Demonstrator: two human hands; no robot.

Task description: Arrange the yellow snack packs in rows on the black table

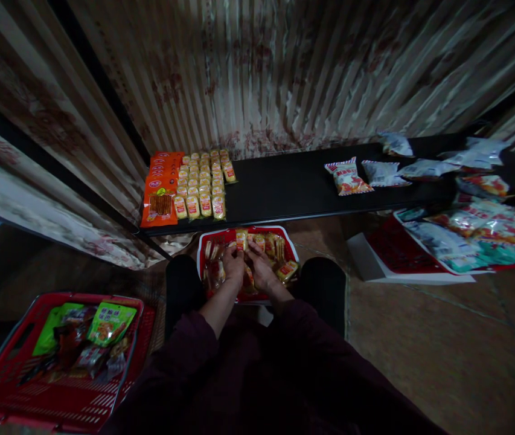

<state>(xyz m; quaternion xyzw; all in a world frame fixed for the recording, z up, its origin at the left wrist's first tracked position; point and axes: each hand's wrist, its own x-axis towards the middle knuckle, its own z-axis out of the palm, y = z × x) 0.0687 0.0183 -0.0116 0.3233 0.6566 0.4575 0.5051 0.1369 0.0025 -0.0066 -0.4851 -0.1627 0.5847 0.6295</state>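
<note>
Both hands are low over a red basket (291, 257) between my knees, which holds several small yellow wrapped snacks. My left hand (233, 264) has its fingers curled in against the lower left of one yellow snack pack (241, 238). On the other side of that pack, my right hand (259, 266) has its fingers bent around its lower right. The pack stands upright between the fingertips of both hands. Just beyond the basket, rows of similar yellow packs (199, 187) lie on a black shelf (275, 187), beside orange snack bags (160, 196) at its left end.
White and red chip bags (348, 176) lie along the shelf's right part. A basket heaped with bags (479, 232) stands at right beside a white box (375, 266). Another red basket (8, 393) with green bags (111, 323) sits at lower left. A pleated curtain (257, 78) hangs behind.
</note>
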